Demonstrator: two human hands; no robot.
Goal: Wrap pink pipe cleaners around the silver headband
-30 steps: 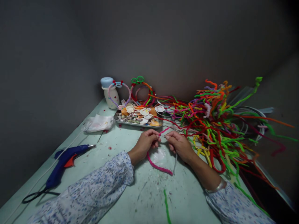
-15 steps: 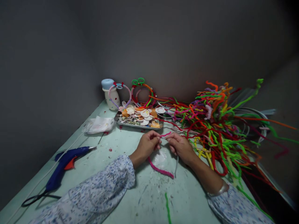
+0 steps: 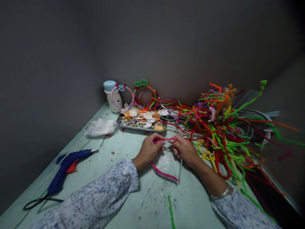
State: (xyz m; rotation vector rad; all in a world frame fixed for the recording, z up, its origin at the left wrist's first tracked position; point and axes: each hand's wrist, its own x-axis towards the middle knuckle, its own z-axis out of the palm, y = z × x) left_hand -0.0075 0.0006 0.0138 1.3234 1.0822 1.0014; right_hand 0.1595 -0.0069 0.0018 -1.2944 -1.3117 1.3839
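Held a pink pipe cleaner (image 3: 166, 175) in front, pinched between closed fingers of the left hand (image 3: 151, 149) and, at its upper end, of the right hand (image 3: 184, 150), with a grey band (image 3: 180, 169) probably gripped there too. Had a metal tray (image 3: 140, 128) heaped with shells (image 3: 147, 115) at eleven o'clock from the hands, and a lidded jar (image 3: 114, 101) behind its left end. Had also a plastic bag (image 3: 102, 127) at ten, a glue gun (image 3: 71, 158) at nine, loose pipe cleaners (image 3: 214, 122) at two.
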